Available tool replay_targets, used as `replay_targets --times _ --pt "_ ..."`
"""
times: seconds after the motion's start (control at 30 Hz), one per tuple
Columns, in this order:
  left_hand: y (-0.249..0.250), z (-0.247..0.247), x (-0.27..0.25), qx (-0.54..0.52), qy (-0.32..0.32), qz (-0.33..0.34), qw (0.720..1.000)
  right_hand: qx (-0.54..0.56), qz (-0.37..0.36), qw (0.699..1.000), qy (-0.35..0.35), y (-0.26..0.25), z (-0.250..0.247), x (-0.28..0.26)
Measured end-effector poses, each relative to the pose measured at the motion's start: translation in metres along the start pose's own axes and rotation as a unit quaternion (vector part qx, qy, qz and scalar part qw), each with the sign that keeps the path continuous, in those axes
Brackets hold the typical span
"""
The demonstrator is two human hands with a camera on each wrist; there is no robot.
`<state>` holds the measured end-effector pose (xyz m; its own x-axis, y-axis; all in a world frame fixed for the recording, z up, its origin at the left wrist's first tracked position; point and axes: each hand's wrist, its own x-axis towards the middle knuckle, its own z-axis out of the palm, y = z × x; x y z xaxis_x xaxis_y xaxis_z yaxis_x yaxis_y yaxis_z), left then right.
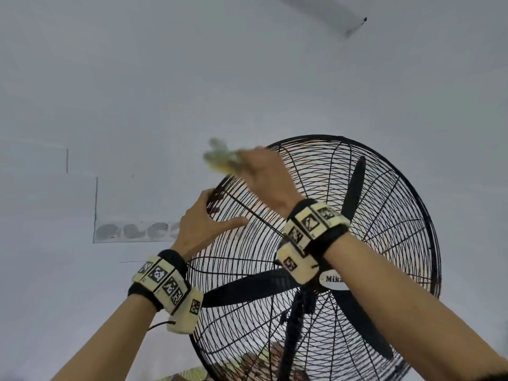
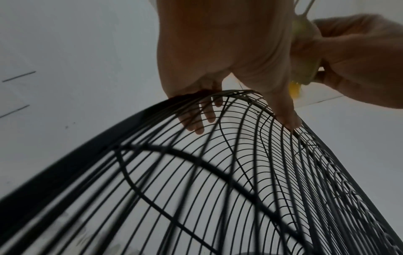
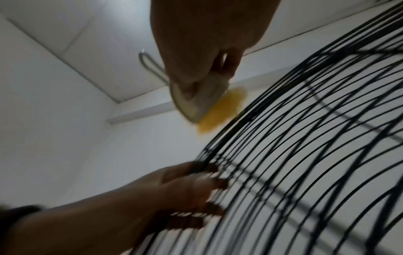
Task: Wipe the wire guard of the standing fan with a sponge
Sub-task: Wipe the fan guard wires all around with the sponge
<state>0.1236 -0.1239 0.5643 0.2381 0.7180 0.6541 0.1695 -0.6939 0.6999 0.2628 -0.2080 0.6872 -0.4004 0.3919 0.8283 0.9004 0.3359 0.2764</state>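
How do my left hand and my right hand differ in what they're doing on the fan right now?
The left hand grips the rim of the wire guard, fingers hooked behind the wires and thumb across the front; the right hand holds the sponge instead. The left hand sits lower on the guard's edge and looks sharp; the right hand is higher, at the top edge, and blurred. Both wear marker wristbands.
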Motion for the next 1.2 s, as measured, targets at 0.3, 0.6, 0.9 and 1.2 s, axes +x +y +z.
replay_targets --times 0.3,0.6,0.9,1.2 --pt "0.01 0.002 -0.004 0.014 0.014 0.001 1.0 0.014 -0.07 0.99 -0.121 -0.011 -0.004 -0.018" --pt "-0.002 -0.002 -0.005 -0.036 -0.012 0.008 0.999 -0.066 0.062 0.996 -0.028 0.006 -0.019 -0.007" --pt "-0.006 -0.005 -0.007 -0.056 -0.026 0.012 0.998 -0.064 0.169 0.972 0.151 0.027 -0.032 -0.008" --pt "-0.003 -0.005 -0.006 -0.056 -0.03 0.017 0.998 0.045 0.163 0.972 0.162 0.016 -0.029 -0.028"
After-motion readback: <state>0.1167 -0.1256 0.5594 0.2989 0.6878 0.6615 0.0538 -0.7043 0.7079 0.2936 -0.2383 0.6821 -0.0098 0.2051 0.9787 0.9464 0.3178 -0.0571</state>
